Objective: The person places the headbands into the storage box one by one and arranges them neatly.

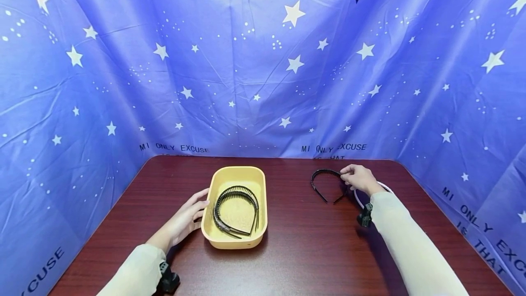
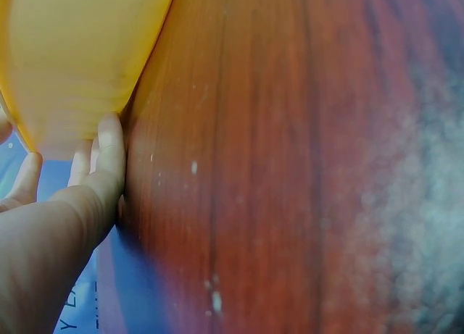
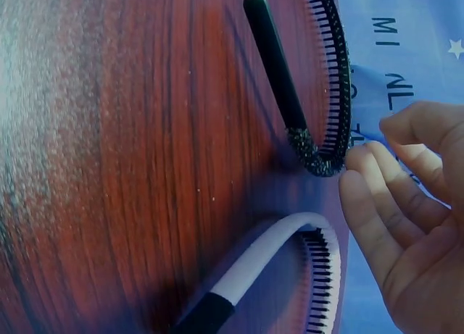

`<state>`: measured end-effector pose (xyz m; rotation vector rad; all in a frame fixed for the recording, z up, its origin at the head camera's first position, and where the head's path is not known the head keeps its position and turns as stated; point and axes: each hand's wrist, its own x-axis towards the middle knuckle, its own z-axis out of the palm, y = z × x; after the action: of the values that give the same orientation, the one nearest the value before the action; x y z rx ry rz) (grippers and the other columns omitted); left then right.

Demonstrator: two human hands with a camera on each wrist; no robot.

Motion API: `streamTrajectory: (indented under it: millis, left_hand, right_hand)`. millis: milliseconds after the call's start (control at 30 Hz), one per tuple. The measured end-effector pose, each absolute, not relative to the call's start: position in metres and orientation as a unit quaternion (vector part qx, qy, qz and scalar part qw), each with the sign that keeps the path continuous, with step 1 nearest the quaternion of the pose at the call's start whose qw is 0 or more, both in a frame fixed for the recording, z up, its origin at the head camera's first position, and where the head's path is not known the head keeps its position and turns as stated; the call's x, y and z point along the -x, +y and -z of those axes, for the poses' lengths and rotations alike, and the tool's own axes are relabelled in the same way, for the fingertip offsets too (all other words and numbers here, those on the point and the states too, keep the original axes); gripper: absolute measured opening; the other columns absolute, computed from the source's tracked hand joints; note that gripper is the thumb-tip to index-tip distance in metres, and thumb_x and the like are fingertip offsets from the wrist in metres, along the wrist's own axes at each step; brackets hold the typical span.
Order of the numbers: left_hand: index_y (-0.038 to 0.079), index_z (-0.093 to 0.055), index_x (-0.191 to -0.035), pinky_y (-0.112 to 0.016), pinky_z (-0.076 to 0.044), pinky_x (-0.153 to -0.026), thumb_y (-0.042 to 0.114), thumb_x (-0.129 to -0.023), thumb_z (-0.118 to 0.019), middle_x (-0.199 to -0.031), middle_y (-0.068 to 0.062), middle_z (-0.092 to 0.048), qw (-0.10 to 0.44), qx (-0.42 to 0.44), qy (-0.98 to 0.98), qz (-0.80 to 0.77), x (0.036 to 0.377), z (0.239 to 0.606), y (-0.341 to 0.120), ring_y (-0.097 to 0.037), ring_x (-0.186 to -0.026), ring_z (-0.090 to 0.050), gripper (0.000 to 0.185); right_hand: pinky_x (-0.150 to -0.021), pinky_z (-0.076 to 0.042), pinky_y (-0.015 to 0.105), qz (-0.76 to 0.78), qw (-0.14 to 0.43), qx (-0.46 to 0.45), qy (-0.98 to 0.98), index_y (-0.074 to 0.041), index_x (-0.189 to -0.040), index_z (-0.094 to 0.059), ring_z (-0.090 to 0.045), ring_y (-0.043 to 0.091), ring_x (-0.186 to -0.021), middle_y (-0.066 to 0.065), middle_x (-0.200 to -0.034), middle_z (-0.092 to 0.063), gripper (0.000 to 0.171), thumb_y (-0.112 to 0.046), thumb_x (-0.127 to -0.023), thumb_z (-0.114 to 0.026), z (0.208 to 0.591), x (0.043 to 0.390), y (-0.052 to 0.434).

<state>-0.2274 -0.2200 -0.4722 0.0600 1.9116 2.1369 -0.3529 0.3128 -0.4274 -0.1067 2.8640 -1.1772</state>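
Observation:
A yellow rectangular bin stands left of the table's middle, with several black toothed headbands lying inside. My left hand rests its extended fingers against the bin's left outer wall; the left wrist view shows them touching its side. At the right, my right hand is at a black headband with glittery sides. In the right wrist view its fingertips meet or nearly meet the headband's curve, and the thumb side stays apart. A white headband with dark teeth and tips lies beside it, partly behind the right hand and wrist in the head view.
The dark red wooden table has rounded far corners. A blue star-printed cloth with lettering hangs behind it and along both sides. Small black devices are strapped to both wrists over pale sleeves.

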Motion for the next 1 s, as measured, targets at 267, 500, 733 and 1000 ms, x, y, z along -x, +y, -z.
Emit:
streamTrajectory:
  millis: [267,500,733,1000]
  left_hand:
    - [0.02,-0.025,-0.158,-0.044,-0.048,-0.092,0.025,-0.105,-0.051,-0.135,-0.019,-0.053,0.136,-0.021,0.66,-0.739,0.227,0.472,-0.22,-0.023,-0.113,-0.058,0.058]
    - [0.02,-0.025,-0.158,-0.043,-0.048,-0.093,0.026,-0.105,-0.051,-0.136,-0.018,-0.053,0.137,-0.022,0.663,-0.736,0.226,0.471,-0.22,-0.024,-0.114,-0.058,0.059]
    - [0.02,-0.026,-0.157,-0.043,-0.048,-0.093,0.027,-0.105,-0.051,-0.135,-0.016,-0.054,0.134,-0.016,0.662,-0.737,0.227,0.471,-0.22,-0.024,-0.114,-0.057,0.058]
    - [0.02,-0.026,-0.158,-0.043,-0.048,-0.093,0.027,-0.105,-0.051,-0.136,-0.016,-0.053,0.134,-0.018,0.663,-0.736,0.227,0.473,-0.221,-0.024,-0.115,-0.057,0.059]
  right_hand:
    - [-0.064,-0.057,0.032,0.381,0.016,0.017,0.924,0.007,-0.119,-0.064,-0.066,0.018,-0.075,0.019,-0.098,-0.071,0.03,-0.012,-0.097,-0.064,0.432,0.356,0.319]
    - [-0.06,-0.056,0.03,0.368,-0.001,0.004,0.93,0.009,-0.114,-0.066,-0.066,0.016,-0.073,0.015,-0.09,-0.073,0.03,-0.013,-0.093,-0.068,0.437,0.354,0.322]
    - [-0.068,-0.056,0.036,0.321,-0.006,0.0,0.947,0.006,-0.111,-0.071,-0.066,0.022,-0.074,0.008,-0.082,-0.072,0.03,-0.018,-0.092,-0.069,0.439,0.354,0.322]
    - [-0.098,-0.043,0.056,0.278,-0.011,-0.008,0.961,0.004,-0.112,-0.071,-0.052,0.05,-0.116,0.028,-0.119,-0.064,0.032,-0.02,-0.09,-0.071,0.441,0.353,0.318]
